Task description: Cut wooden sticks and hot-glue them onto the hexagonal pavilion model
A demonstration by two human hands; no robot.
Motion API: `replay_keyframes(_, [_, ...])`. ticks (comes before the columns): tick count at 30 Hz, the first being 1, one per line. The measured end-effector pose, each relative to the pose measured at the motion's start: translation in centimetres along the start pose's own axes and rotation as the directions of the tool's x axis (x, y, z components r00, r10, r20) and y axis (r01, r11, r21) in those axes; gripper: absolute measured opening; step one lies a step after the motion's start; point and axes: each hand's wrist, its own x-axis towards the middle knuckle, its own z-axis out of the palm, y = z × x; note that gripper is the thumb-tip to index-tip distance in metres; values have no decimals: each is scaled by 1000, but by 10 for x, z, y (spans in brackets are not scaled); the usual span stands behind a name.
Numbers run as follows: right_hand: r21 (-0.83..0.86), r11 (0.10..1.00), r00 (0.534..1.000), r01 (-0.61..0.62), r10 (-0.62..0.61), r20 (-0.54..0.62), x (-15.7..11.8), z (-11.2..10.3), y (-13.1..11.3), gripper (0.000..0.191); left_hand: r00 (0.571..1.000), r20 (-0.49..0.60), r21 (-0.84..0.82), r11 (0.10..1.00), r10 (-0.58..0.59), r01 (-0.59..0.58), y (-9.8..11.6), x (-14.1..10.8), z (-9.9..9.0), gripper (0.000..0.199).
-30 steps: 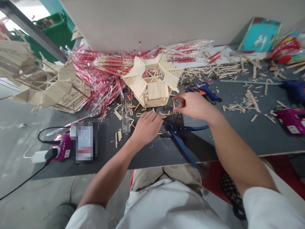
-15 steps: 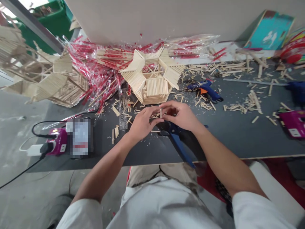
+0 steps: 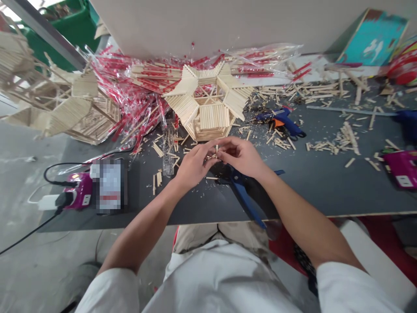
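My left hand [image 3: 194, 164] and my right hand [image 3: 243, 156] meet over the table, fingertips almost touching. A short wooden stick [image 3: 216, 148] stands between them, its ends partly hidden by the fingers. Both hands are closed on it in a pinch. Just beyond my fingers sits a star-shaped wooden stick model [image 3: 214, 118] with slatted panels and an open centre. Blue-handled cutters [image 3: 243, 191] lie under and beside my right hand. To the right of the model rests a blue glue gun [image 3: 286, 122].
Red-and-clear plastic packs of sticks [image 3: 143, 87] pile up behind. Cut stick pieces [image 3: 335, 143] scatter across the dark table [image 3: 312, 187]. A clear ruler [image 3: 168, 156], a phone [image 3: 110, 187] and a purple power socket [image 3: 80, 191] lie left. Another stick structure [image 3: 68, 115] stands far left.
My right fingers have moved slightly left and closed in around the short stick, so less of it shows. The cutters, glue gun and model stay put.
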Motion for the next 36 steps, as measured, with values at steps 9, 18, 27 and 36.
replay_keyframes(9, [-424, 897, 966, 128, -16, 257, -10, -39, -26, 35, 990, 42, 79, 987, 134, -136, 2, -1, -4, 32])
replay_keyframes(18, [-817, 413, 824, -403, -226, -520, -15, -155, 5, 47, 960, 50, 186, 942, 276, -280, 12, 5, -15, 24])
replay_keyframes(27, [-771, 391, 790, -502, -154, -593, -4, -160, 39, 54, 925, -157, 252, 920, 346, -301, 27, 36, -54, 33])
replay_keyframes(36, [-657, 514, 707, -552, -129, -695, -9, -163, 30, 51, 985, -51, 137, 978, 165, -157, 56, 113, -98, 54])
